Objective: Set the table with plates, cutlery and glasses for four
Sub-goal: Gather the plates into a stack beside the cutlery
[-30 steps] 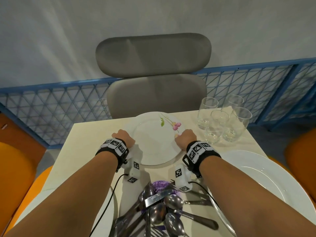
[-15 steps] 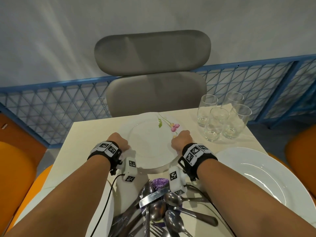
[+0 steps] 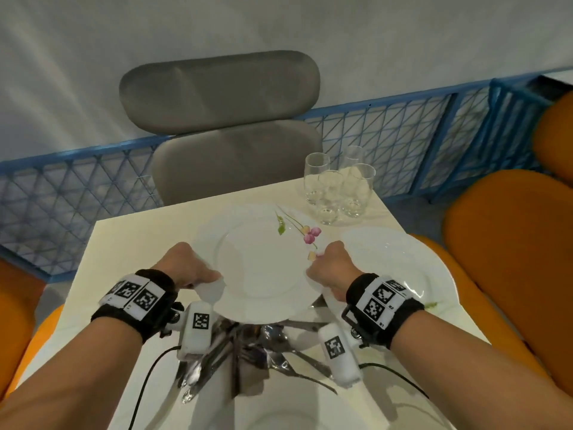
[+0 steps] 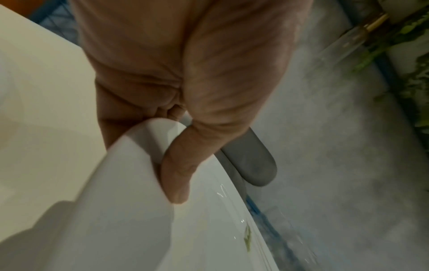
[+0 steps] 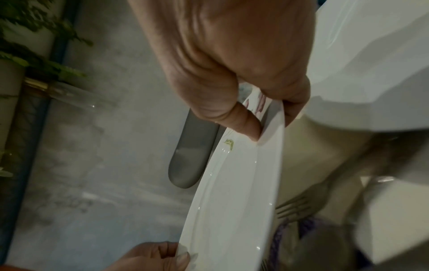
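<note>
Both my hands hold a white plate (image 3: 260,265) with a pink flower print, raised a little above the cream table (image 3: 130,243). My left hand (image 3: 186,265) grips its left rim, thumb on top, fingers underneath (image 4: 181,174). My right hand (image 3: 331,262) pinches the right rim (image 5: 232,73) by the flower. The plate's near edge overhangs a pile of spoons and forks (image 3: 248,346) on a purple cloth. A second white plate (image 3: 397,265) lies on the table to the right. Several clear glasses (image 3: 338,187) stand clustered at the far right corner.
A grey chair (image 3: 229,119) faces me across the table, in front of a blue lattice fence (image 3: 62,187). Orange chairs stand at the right (image 3: 511,243) and left (image 3: 18,305). Another white plate (image 3: 279,420) shows at the near edge, under the cutlery.
The flowered plate has come up off the far side of the table and moved toward me, now over the cutlery pile. Both hands keep their hold on its rim.
</note>
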Motion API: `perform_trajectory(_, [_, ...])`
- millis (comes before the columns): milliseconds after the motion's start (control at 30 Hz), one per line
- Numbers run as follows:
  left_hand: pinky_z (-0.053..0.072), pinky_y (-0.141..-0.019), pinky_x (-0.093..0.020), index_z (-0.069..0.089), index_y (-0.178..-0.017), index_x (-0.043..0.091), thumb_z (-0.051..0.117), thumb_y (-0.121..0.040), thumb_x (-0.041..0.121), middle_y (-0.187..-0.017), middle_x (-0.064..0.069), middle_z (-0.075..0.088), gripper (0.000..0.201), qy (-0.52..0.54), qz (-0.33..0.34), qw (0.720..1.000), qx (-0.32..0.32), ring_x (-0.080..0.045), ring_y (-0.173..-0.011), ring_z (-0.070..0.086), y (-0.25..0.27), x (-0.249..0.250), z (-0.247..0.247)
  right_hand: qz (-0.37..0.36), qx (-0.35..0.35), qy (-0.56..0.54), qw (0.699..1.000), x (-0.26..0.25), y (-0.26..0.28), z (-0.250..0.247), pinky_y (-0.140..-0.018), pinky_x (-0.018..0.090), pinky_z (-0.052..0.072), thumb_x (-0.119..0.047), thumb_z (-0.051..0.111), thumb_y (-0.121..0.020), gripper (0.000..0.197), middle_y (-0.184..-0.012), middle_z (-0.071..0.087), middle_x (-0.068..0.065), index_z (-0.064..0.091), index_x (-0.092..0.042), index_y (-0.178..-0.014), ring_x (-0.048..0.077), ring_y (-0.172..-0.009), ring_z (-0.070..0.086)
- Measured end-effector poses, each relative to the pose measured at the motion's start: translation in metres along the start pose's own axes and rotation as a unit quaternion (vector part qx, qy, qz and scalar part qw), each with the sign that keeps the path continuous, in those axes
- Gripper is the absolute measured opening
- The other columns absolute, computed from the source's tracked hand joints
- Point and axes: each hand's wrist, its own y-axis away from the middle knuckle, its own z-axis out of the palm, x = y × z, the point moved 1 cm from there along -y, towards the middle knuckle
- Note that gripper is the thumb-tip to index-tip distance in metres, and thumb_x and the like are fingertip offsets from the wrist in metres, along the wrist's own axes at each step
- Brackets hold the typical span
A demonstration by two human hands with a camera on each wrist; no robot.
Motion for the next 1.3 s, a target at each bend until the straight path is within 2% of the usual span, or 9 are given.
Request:
perform_trajectory(100, [0.059, -0.076, -0.041, 0.065, -0.093, -0.005, 0.088, -0.063, 0.010, -0.091, -0.018, 0.069, 0.040, -0.002, 0.020, 0.999, -0.039, -0.032, -0.086, 0.067, 0.020, 0.016, 0.028, 0.015, 0.031, 0.024, 0.999, 0.029, 0.018, -0.036, -0.080, 0.024, 0.043, -0.005, 0.058, -0.086, 0.046, -0.096, 0.047, -0.001, 0.035, 0.000, -0.126, 0.017, -0.095, 0.049])
perform_trajectory(233, [0.055, -0.062, -0.033, 0.064, -0.091, -0.001, 0.089, -0.062, 0.022, -0.085, -0.014, 0.070, 0.045, -0.060, 0.052, 0.993, -0.084, -0.026, -0.073, 0.066, 0.037, 0.045, 0.067, 0.056, 0.080, 0.061, 0.993, 0.055, 0.033, -0.083, -0.083, 0.029, 0.046, -0.012, 0.058, -0.089, 0.048, -0.114, 0.052, 0.010, 0.036, 0.001, -0.130, 0.022, -0.101, 0.051])
perform_trajectory(367, [0.057, -0.077, -0.038, 0.060, -0.097, 0.001, 0.088, -0.063, 0.028, -0.092, -0.011, 0.068, 0.052, -0.090, 0.075, 0.989, -0.095, -0.026, -0.085, 0.065, 0.046, 0.079, 0.104, 0.094, 0.110, 0.069, 0.987, 0.073, 0.036, -0.123, -0.078, 0.033, 0.047, -0.009, 0.062, -0.084, 0.053, -0.107, 0.048, 0.009, 0.036, -0.001, -0.130, 0.025, -0.098, 0.049])
perform_trajectory(467, [0.055, -0.061, -0.030, 0.060, -0.095, 0.000, 0.086, -0.067, 0.026, -0.084, -0.011, 0.068, 0.046, -0.107, 0.072, 0.986, -0.105, -0.021, -0.069, 0.065, 0.052, 0.101, 0.126, 0.114, 0.130, 0.091, 0.981, 0.084, 0.032, -0.146, -0.073, 0.033, 0.049, -0.005, 0.067, -0.079, 0.051, -0.106, 0.055, 0.011, 0.044, -0.003, -0.124, 0.027, -0.099, 0.055])
perform_trajectory(667, [0.056, -0.083, -0.036, 0.058, -0.102, 0.000, 0.086, -0.067, 0.028, -0.100, -0.012, 0.068, 0.052, -0.135, 0.061, 0.982, -0.116, -0.028, -0.092, 0.066, 0.051, 0.115, 0.157, 0.142, 0.127, 0.166, 0.967, 0.096, 0.026, -0.166, -0.067, 0.028, 0.050, -0.014, 0.080, -0.072, 0.049, -0.095, 0.060, 0.005, 0.053, -0.009, -0.112, 0.022, -0.093, 0.059])
perform_trajectory(867, [0.045, -0.072, -0.024, 0.048, -0.081, 0.008, 0.081, -0.074, 0.032, -0.104, -0.010, 0.065, 0.042, -0.193, 0.063, 0.974, -0.098, -0.022, -0.085, 0.056, 0.047, 0.124, 0.170, 0.152, 0.122, 0.240, 0.951, 0.102, 0.029, -0.173, -0.079, 0.028, 0.056, -0.034, 0.083, -0.067, 0.055, -0.098, 0.064, 0.003, 0.056, -0.012, -0.109, 0.017, -0.093, 0.061])
perform_trajectory(1000, [0.043, -0.072, -0.022, 0.053, -0.099, 0.006, 0.080, -0.075, 0.032, -0.098, -0.007, 0.061, 0.044, -0.218, 0.076, 0.969, -0.089, -0.023, -0.090, 0.057, 0.043, 0.127, 0.174, 0.158, 0.109, 0.259, 0.947, 0.106, 0.031, -0.177, -0.076, 0.027, 0.058, -0.042, 0.084, -0.064, 0.052, -0.093, 0.065, 0.003, 0.060, -0.013, -0.100, 0.016, -0.087, 0.063])
perform_trajectory(1100, [0.042, -0.074, -0.021, 0.056, -0.113, 0.002, 0.079, -0.076, 0.034, -0.112, -0.009, 0.063, 0.054, -0.241, 0.092, 0.963, -0.074, -0.024, -0.106, 0.060, 0.041, 0.131, 0.175, 0.153, 0.087, 0.256, 0.951, 0.110, 0.031, -0.180, -0.072, 0.029, 0.059, -0.044, 0.086, -0.061, 0.049, -0.086, 0.067, 0.004, 0.061, -0.013, -0.089, 0.016, -0.079, 0.066])
perform_trajectory(1300, [0.046, -0.074, -0.021, 0.059, -0.107, 0.004, 0.076, -0.076, 0.036, -0.102, -0.006, 0.063, 0.047, -0.293, 0.117, 0.946, -0.072, -0.021, -0.097, 0.061, 0.033, 0.140, 0.182, 0.155, 0.055, 0.259, 0.952, 0.110, 0.032, -0.187, -0.062, 0.025, 0.060, -0.040, 0.085, -0.065, 0.040, -0.068, 0.067, 0.001, 0.061, -0.011, -0.078, 0.011, -0.055, 0.064])
